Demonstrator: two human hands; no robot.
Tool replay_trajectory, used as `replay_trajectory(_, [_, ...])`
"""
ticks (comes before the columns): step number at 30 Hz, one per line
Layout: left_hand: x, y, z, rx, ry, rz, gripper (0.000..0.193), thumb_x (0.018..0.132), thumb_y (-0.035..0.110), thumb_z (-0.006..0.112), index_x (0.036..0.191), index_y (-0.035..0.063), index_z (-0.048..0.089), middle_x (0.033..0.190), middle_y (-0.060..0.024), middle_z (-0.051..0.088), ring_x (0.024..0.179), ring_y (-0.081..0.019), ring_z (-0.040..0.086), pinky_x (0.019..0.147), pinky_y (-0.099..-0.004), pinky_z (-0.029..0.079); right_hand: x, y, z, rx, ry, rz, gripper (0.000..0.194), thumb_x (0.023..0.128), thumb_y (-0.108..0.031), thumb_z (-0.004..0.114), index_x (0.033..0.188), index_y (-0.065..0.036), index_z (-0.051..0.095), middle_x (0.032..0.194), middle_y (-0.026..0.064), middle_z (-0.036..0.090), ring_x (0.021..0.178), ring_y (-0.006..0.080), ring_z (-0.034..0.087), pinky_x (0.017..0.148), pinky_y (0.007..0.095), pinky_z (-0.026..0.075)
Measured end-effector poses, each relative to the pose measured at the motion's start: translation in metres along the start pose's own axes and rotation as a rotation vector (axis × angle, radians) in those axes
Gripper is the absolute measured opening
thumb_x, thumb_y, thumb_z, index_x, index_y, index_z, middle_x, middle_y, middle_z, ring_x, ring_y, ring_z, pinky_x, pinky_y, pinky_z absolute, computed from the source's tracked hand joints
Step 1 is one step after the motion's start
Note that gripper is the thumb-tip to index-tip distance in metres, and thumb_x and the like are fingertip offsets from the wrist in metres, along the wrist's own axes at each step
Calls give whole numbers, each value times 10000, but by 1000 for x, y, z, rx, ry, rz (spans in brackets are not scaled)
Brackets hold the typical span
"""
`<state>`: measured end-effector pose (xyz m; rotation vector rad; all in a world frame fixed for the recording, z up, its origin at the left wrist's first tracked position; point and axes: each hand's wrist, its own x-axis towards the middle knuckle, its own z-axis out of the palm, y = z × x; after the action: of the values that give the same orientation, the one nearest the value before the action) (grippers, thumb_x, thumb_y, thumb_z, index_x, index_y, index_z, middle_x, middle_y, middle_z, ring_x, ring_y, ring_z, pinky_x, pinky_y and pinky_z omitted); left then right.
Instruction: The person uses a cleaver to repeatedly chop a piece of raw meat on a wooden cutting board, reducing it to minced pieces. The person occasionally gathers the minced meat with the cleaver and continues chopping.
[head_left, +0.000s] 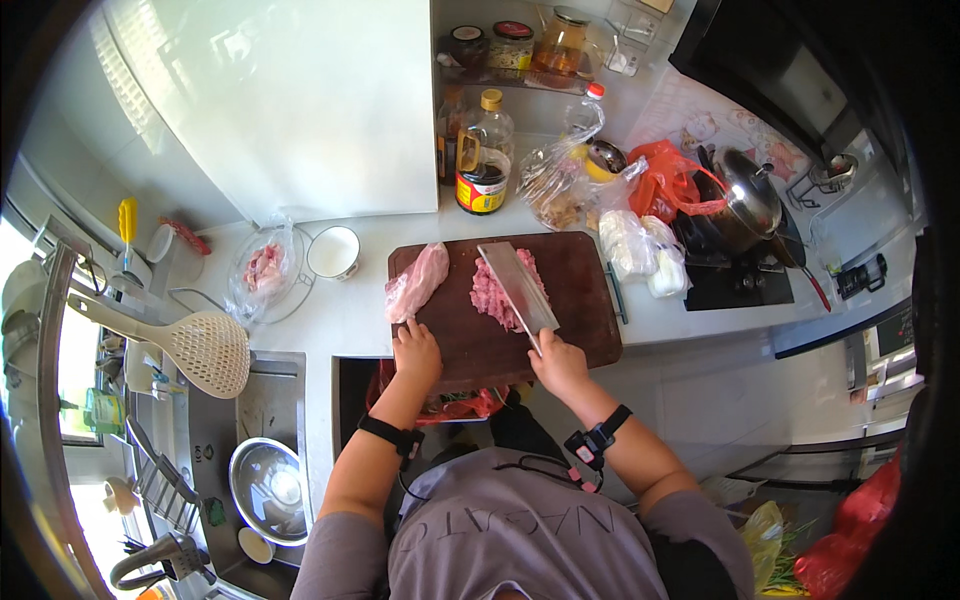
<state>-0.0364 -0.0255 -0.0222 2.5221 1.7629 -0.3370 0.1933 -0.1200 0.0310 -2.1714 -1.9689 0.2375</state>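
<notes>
On a dark brown cutting board (450, 352) lies a pile of minced pink meat (491, 298). My right hand (561, 365) grips the handle of a cleaver (517, 285), whose broad blade lies across the mince. A whole piece of pale raw meat (417, 283) rests at the board's left side. My left hand (417, 352) is at the front left edge of the board, just below that piece, its fingertips touching the board. Whether those fingers grip the edge is hard to make out.
A plastic bag of meat pieces (262, 270) and a white bowl (334, 253) stand left of the board. Behind it are a sauce bottle (481, 180) and clear plastic bags (559, 187). A stove with a lidded pan (739, 195) is at right, a sink with a steel basin (268, 491) at left.
</notes>
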Motion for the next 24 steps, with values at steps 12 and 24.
replay_trajectory(12, [-1,-1,5,-13,-47,-28,859,626,420,769,1282,10,398,1395,-163,337,1159,-300,434,921,-416,416,17,73,-48,1001,16,234,259,873,-180,579,1097,-62,521,742,18,578,568,92,516,519,250,433])
replay_trajectory(24, [0,-1,2,-19,-66,-6,552,833,234,515,1310,-20,404,1406,-191,334,1126,-304,437,879,-418,401,53,90,-66,277,-132,34,285,835,-338,609,986,-102,557,834,135,630,815,346,603,658,414,463])
